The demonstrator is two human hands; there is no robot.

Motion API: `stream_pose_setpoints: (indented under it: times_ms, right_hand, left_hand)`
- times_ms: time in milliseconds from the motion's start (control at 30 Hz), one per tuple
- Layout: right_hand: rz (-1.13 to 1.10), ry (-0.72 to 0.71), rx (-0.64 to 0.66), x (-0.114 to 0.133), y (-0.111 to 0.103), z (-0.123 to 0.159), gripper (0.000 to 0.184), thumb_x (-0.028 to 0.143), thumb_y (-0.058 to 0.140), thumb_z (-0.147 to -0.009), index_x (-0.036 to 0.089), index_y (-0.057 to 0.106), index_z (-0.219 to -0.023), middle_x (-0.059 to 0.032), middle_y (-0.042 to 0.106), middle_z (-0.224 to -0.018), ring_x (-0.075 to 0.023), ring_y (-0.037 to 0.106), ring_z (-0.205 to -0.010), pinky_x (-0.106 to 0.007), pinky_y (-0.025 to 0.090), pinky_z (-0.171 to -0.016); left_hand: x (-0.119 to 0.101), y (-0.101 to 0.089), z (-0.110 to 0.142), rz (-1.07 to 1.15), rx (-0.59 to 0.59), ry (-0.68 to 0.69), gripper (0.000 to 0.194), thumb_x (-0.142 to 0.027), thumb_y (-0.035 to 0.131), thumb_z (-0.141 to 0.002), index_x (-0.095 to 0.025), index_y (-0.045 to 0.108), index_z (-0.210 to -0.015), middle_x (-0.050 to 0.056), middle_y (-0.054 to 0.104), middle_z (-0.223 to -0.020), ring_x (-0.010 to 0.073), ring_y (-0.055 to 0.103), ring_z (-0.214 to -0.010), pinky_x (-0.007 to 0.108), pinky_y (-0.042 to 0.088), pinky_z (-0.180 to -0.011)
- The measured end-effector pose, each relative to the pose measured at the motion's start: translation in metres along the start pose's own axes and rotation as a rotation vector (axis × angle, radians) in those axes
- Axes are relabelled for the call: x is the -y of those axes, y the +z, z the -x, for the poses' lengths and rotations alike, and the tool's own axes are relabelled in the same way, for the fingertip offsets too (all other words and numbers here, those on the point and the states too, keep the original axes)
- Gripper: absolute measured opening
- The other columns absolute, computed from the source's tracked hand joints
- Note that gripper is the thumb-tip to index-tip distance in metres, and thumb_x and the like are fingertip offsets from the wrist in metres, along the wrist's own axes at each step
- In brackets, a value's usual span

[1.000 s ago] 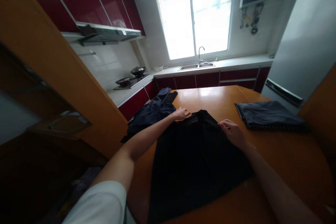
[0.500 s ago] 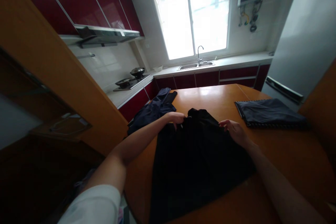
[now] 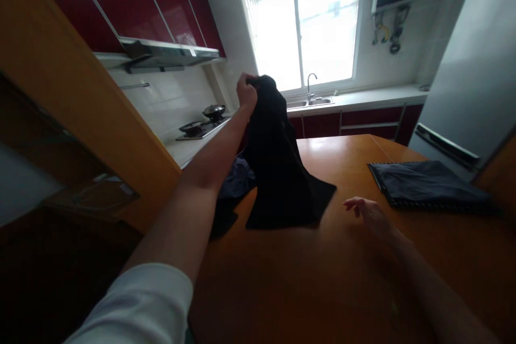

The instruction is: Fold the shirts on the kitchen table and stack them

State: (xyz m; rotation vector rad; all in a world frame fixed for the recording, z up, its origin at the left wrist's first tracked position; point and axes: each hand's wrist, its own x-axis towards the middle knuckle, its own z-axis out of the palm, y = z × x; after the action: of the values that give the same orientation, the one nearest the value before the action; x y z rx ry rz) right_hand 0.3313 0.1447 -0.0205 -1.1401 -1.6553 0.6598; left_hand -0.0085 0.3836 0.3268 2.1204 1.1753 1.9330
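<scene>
My left hand (image 3: 246, 91) is raised and closed round the bunched top of a black garment (image 3: 278, 161); its exact kind is unclear. The cloth hangs down from my grip, and its wide lower edge reaches about the level of the wooden tabletop (image 3: 298, 274). My right hand (image 3: 370, 216) is above the table to the right of the garment, apart from it, with its fingers loosely bent and nothing in them. Dark blue clothing (image 3: 237, 177) lies behind my left arm, partly hidden by the arm and the black cloth.
A folded dark grey-blue cloth item (image 3: 431, 181) with a striped edge lies at the table's right. Beyond the table are a sink (image 3: 320, 101) under the window and a stove with pans (image 3: 213, 112). A fridge (image 3: 459, 64) stands right; a wooden frame (image 3: 100, 80) rises left.
My left hand has lifted the black garment off the table, up and away from me, so it hangs. My right hand has come away from the cloth and is slightly lower.
</scene>
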Motion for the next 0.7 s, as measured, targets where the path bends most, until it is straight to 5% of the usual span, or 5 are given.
stream_pose_setpoints:
  times_ms: [133, 267, 367, 567, 700]
  right_hand:
    - [-0.009, 0.023, 0.018, -0.007, 0.0, -0.001, 0.073, 0.078, 0.029, -0.095, 0.023, 0.077, -0.088, -0.0093, 0.075, -0.081, -0.021, 0.062, -0.063, -0.034, 0.052, -0.06]
    - [-0.005, 0.02, 0.032, -0.009, 0.002, -0.001, 0.072, 0.079, 0.032, -0.094, 0.023, 0.076, -0.085, -0.0083, 0.074, -0.077, -0.0209, 0.062, -0.061, -0.034, 0.053, -0.059]
    - [-0.009, 0.03, 0.043, -0.008, 0.004, 0.0, 0.069, 0.079, 0.036, -0.093, 0.022, 0.076, -0.085, -0.008, 0.073, -0.077, -0.0212, 0.063, -0.061, -0.034, 0.053, -0.058]
    - [-0.009, 0.078, 0.059, -0.013, 0.01, 0.0, 0.068, 0.077, 0.038, -0.093, 0.02, 0.076, -0.086, -0.0084, 0.073, -0.076, -0.022, 0.064, -0.062, -0.035, 0.053, -0.059]
    - [0.025, 0.078, 0.094, -0.02, 0.015, 0.0, 0.062, 0.07, 0.041, -0.096, 0.02, 0.076, -0.086, -0.0078, 0.074, -0.078, -0.0233, 0.068, -0.067, -0.035, 0.054, -0.064]
  left_hand:
    - [-0.009, -0.035, -0.064, 0.058, -0.156, 0.1, 0.039, 0.008, 0.025, -0.094, -0.015, 0.056, -0.098, 0.003, 0.061, -0.109, 0.0108, 0.062, -0.108, 0.026, 0.055, -0.086]
    - [-0.004, -0.095, -0.031, -0.017, -0.157, 0.064, 0.035, 0.01, 0.03, -0.09, -0.015, 0.055, -0.092, 0.003, 0.064, -0.107, 0.0117, 0.062, -0.105, 0.027, 0.055, -0.088]
    - [0.01, -0.146, 0.048, -0.235, -0.108, -0.103, 0.035, 0.005, 0.033, -0.084, -0.017, 0.059, -0.093, 0.002, 0.067, -0.105, 0.0124, 0.061, -0.102, 0.029, 0.055, -0.09]
    - [0.05, -0.239, 0.257, -0.45, 0.08, -0.377, 0.023, -0.008, 0.045, -0.061, -0.019, 0.064, -0.063, 0.003, 0.067, -0.071, 0.0238, 0.065, -0.081, 0.042, 0.054, -0.092]
    - [0.072, -0.269, 0.36, -0.704, 0.283, -0.532, 0.04, -0.008, 0.048, -0.057, -0.022, 0.076, -0.082, 0.008, 0.07, -0.111, 0.0307, 0.066, -0.114, 0.042, 0.05, -0.106]
